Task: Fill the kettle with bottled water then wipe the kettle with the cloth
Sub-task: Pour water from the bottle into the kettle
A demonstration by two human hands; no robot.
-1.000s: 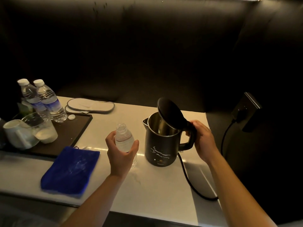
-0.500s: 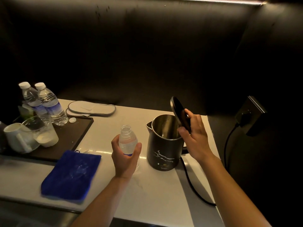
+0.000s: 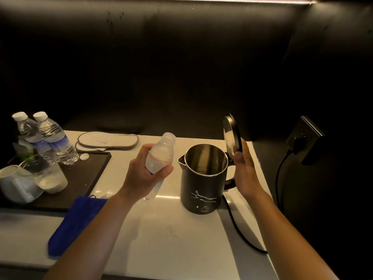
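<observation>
A black kettle (image 3: 200, 187) with a steel inside stands open on the white counter (image 3: 171, 239). Its round lid (image 3: 232, 136) stands upright at the back right of the rim, and my right hand (image 3: 245, 170) holds it there. My left hand (image 3: 145, 174) grips an uncapped clear water bottle (image 3: 161, 154), lifted off the counter and tilted with its mouth toward the kettle, just left of the spout. A folded blue cloth (image 3: 74, 223) lies on the counter at the front left, partly hidden by my left forearm.
A dark tray (image 3: 84, 178) at the left carries two capped water bottles (image 3: 54, 138), a loose white cap (image 3: 84, 157), a glass and a white cup. White slippers (image 3: 109, 140) lie behind it. The kettle's black cord (image 3: 238, 229) runs right to a wall socket (image 3: 302, 138).
My left hand has raised the bottle and tipped it toward the kettle. My right hand has moved from the handle to the lid, swinging it further back to upright.
</observation>
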